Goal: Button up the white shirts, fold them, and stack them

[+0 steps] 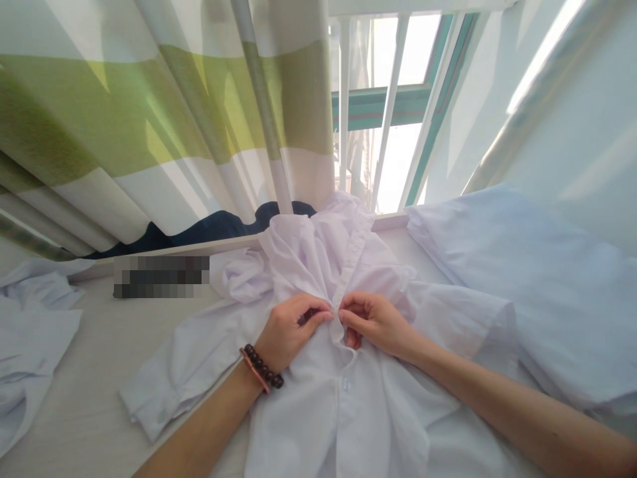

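A white button-up shirt point(298, 405) lies spread out in front of me, its collar end toward the railing and one sleeve stretched to the left. My left hand point(298, 325) pinches the front placket from the left, thumb against forefinger. From the right, my right hand point(365, 322) pinches the same placket a finger's width away. Between the fingertips the cloth is gathered; any button there is too small to make out. Lower on the placket a pale button point(346, 384) shows. Dark beads and a copper-coloured bangle circle my left wrist.
More white cloth lies folded at the right point(522, 279) and crumpled at the far left point(34, 352). A dark, blurred-out object point(162, 277) rests near the back edge. White railing bars point(391, 99) and a green-and-white curtain point(199, 113) stand behind the light surface point(99, 372).
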Motion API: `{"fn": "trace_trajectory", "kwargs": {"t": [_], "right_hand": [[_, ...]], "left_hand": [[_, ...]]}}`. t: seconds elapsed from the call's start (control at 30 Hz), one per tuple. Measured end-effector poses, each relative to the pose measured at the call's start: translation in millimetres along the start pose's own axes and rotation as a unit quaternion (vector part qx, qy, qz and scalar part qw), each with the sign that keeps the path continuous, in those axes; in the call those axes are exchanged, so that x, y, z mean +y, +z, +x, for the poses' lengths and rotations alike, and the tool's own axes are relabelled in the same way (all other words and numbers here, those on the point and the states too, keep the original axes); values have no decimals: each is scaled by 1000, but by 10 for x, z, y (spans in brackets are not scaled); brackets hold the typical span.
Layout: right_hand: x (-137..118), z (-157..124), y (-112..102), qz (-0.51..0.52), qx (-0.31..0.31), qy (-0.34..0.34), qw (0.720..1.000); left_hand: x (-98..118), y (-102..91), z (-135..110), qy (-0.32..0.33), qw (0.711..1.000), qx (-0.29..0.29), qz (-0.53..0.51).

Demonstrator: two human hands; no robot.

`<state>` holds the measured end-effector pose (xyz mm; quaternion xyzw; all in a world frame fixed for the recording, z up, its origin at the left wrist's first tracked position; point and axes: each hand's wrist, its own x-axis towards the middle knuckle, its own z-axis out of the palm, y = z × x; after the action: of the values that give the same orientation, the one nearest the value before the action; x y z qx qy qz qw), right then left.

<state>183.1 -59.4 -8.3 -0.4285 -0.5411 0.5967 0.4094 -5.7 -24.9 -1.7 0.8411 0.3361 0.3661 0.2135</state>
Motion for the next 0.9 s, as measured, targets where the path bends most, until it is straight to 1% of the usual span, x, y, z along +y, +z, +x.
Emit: {"fn": "trace_trajectory", "kwargs": {"t": [0.13,0.27,0.53,0.73,0.9], "right_hand": [[11,3,14,9,12,-2,1000],[-6,1,21,7,18,2,1000],[-10,-6,6,-16,-2,-3,1000],[7,7,-4,-13,-16,-11,1000],[17,2,13,-25,-4,-17,1000]], "left_hand": [[14,-15,-3,21,999,-20,-20],[26,-17,-4,17,999,-34,-30],[22,-21,10,19,999,-33,-21],[-22,23,-16,33,999,-37,-10],[-5,42,-30,45,998,-28,20]]}}
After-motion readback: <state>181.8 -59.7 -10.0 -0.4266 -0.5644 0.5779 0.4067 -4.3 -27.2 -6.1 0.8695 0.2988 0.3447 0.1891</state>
